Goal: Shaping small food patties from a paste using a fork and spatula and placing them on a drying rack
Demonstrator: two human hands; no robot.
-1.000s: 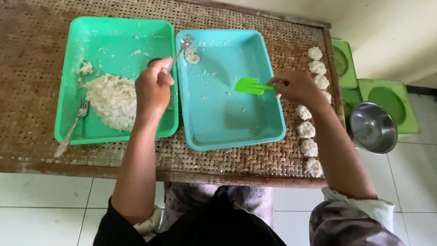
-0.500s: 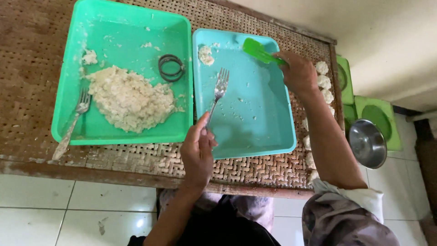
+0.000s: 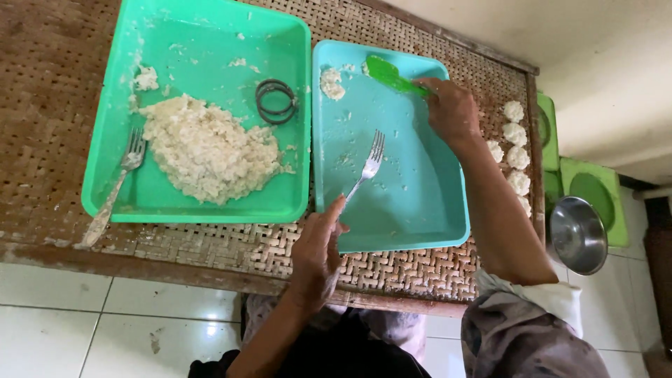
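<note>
Soft, even daylight, fairly bright, no hard shadows. Source side unclear. Faint shadow under the left hand point(image 3: 318, 255) on the woven table point(image 3: 63, 112). Mild glare on the steel bowl point(image 3: 578, 235) and the glossy floor tiles point(image 3: 84, 322). Focus mostly sharp across the 2 trays; slight softness at the bottom edge. Wide-angle lens bends the table edge a little at the sides.

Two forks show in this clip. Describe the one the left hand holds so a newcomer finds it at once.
Start at the woven table and find the blue tray, the right one of two. The fork lies over its middle, handle held by the left hand, tines pointing away. The other fork leans unheld on the green tray beside the rice.
</note>
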